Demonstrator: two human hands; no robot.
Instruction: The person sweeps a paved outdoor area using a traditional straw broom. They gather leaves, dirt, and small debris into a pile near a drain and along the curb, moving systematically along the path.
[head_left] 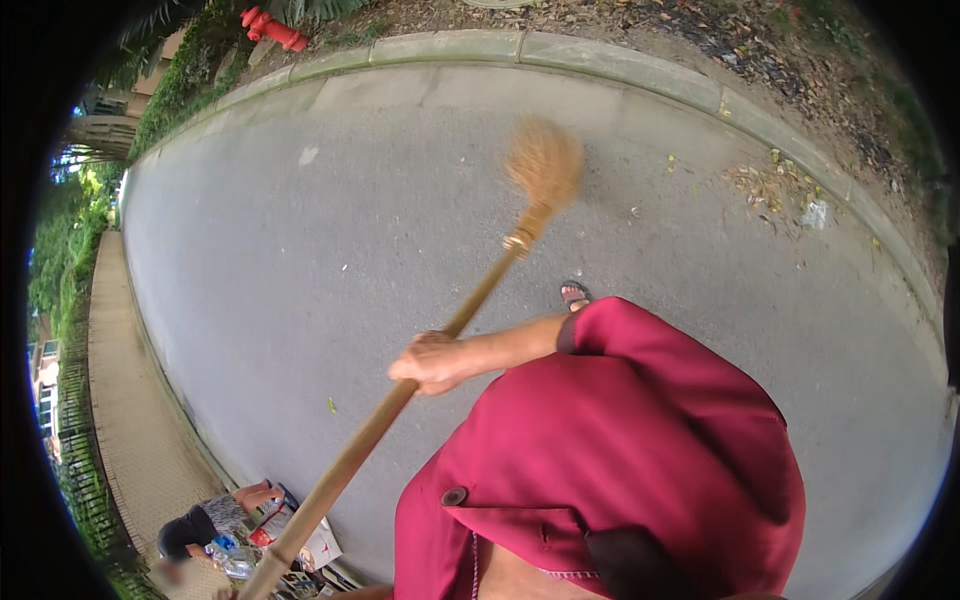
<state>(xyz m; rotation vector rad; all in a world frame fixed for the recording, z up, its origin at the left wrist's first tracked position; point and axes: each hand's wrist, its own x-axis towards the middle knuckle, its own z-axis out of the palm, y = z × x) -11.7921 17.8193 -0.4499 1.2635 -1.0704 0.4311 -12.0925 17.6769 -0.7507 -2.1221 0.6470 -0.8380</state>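
Observation:
A straw broom [480, 292] with a long bamboo handle slants across the road. Its bristle head [546, 165], smeared by motion, is over the asphalt short of the far kerb. My right hand [432, 362] is closed around the middle of the handle, its arm coming out of a dark red sleeve. At the lower edge, a sliver of my left hand [228, 593] shows against the near end of the handle with its fingers curled there; most of that hand is cut off. A small pile of dry leaves [770, 190] lies right of the bristles, with a clear plastic scrap [815, 214] beside it.
A stone kerb [620, 66] curves along the far side, with leaf-littered soil behind it. A red hydrant [272, 29] stands at the far left. At lower left, another person [205, 522] bends beside plastic bottles [232, 556] and cardboard [318, 545] near the paved sidewalk [115, 370].

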